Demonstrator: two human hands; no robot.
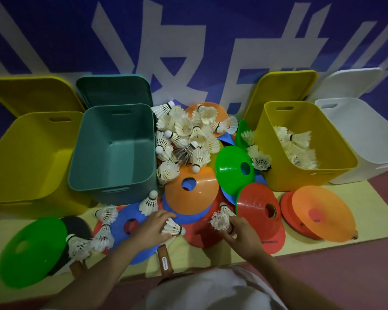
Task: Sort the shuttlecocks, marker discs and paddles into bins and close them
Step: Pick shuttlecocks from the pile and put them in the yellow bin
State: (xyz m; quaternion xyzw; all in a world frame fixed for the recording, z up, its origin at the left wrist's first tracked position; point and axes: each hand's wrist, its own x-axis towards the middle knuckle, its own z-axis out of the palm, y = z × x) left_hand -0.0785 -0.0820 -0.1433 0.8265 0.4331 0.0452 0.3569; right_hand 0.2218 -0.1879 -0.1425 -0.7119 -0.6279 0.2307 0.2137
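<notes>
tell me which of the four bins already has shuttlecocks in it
The yellow bin on the right, between the marker disc pile and the white bin. The teal bin shows a bare floor.

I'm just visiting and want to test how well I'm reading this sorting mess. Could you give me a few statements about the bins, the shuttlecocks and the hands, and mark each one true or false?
1. The teal bin is full of shuttlecocks. False: nothing shows inside it.
2. The yellow bin on the right already holds shuttlecocks. True.
3. The right hand grips a shuttlecock. True.
4. All the bins have their lids closed. False: every bin stands open, its lid leaning behind it against the wall.
5. The left hand holds a green marker disc. False: it is at a white shuttlecock lying over a blue disc.
</notes>
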